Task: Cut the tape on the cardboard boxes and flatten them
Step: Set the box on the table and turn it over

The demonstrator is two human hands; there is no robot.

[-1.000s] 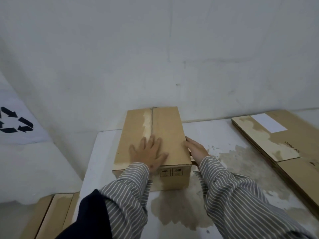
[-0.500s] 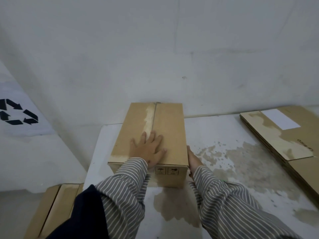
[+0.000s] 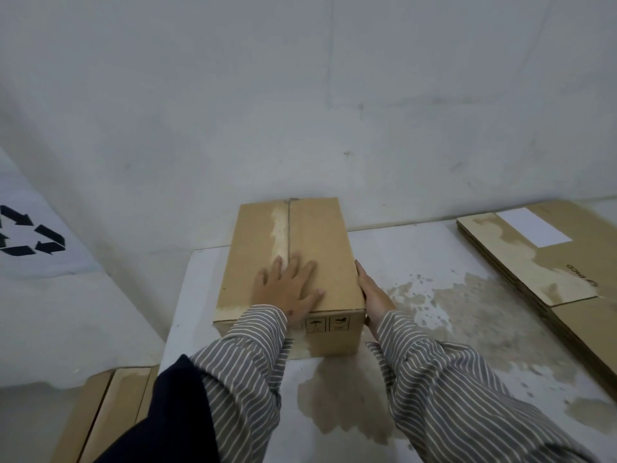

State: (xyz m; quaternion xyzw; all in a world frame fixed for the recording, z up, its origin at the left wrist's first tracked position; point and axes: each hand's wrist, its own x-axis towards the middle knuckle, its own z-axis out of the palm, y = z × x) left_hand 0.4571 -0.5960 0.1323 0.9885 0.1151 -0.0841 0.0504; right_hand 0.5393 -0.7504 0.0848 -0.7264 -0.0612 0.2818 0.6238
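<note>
While the left hand (image 3: pixel 289 293) lies flat, fingers spread, on the sealed cardboard box (image 3: pixel 293 262), the right hand (image 3: pixel 373 293) presses open-palmed against its right side. Its long axis, and the tape seam (image 3: pixel 287 228), run straight away from the person toward the wall on the counter (image 3: pixel 417 248), so a cut looks set to travel lengthwise.

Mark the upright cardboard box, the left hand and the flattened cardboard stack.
cardboard box (image 3: pixel 320 235): head view, top panel.
left hand (image 3: pixel 287 290): head view, back of hand.
flattened cardboard stack (image 3: pixel 547 272): head view, top sheet.
</note>
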